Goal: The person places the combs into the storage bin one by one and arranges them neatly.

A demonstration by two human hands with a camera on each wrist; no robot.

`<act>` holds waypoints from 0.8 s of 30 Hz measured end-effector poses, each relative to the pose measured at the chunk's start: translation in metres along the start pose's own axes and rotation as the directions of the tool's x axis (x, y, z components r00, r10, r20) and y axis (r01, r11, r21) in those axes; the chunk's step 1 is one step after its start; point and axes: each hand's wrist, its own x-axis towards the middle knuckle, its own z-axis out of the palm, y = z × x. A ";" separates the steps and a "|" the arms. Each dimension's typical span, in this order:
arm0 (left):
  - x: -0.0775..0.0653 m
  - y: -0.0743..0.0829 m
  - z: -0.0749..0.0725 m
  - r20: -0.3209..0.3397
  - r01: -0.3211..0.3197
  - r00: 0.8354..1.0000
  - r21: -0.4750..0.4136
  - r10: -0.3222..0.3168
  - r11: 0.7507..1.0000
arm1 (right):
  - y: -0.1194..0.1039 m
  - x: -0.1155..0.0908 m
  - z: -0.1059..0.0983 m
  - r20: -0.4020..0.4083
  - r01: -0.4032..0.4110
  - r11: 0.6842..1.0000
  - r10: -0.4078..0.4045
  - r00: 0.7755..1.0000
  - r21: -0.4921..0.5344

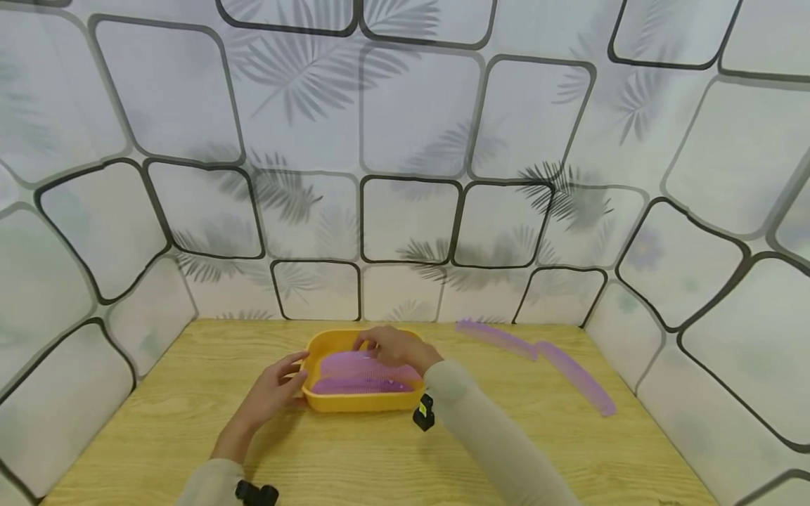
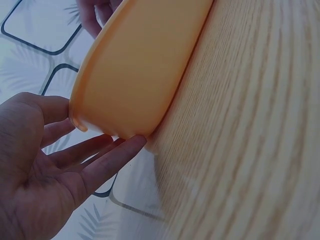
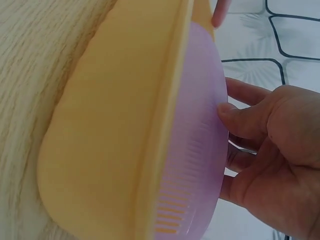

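My left hand (image 1: 273,388) holds the left end of a yellow plastic basin (image 1: 363,403), with its digits at the rim and against the outer wall (image 2: 135,65). Inside the basin lie translucent purple slotted panels (image 1: 361,386), overlapping one another. My right hand (image 1: 395,346) reaches over the basin from the right. Between thumb and fingers it pinches the upper edge of a curved purple slotted panel (image 3: 200,120), which rises above the rim in the right wrist view. The right fingertips are partly hidden behind that panel.
Two long, narrow, curved purple pieces (image 1: 496,339) (image 1: 576,377) lie on the wood-grain table (image 1: 354,457) right of the basin. A patterned curtain-like backdrop (image 1: 405,218) stands close behind the table and along both sides.
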 end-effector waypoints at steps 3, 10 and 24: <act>0.000 0.000 0.000 -0.008 0.002 1.000 0.015 -0.002 1.000 | 0.001 0.001 0.004 0.009 -0.005 1.000 0.005 1.000 0.004; -0.001 0.001 0.000 0.002 -0.006 1.000 0.030 0.006 1.000 | 0.005 0.003 0.013 0.032 -0.025 0.999 0.024 0.999 0.024; 0.000 0.002 -0.001 0.002 -0.016 1.000 0.050 0.016 0.999 | 0.006 0.004 0.021 0.049 -0.018 1.000 0.018 0.999 0.001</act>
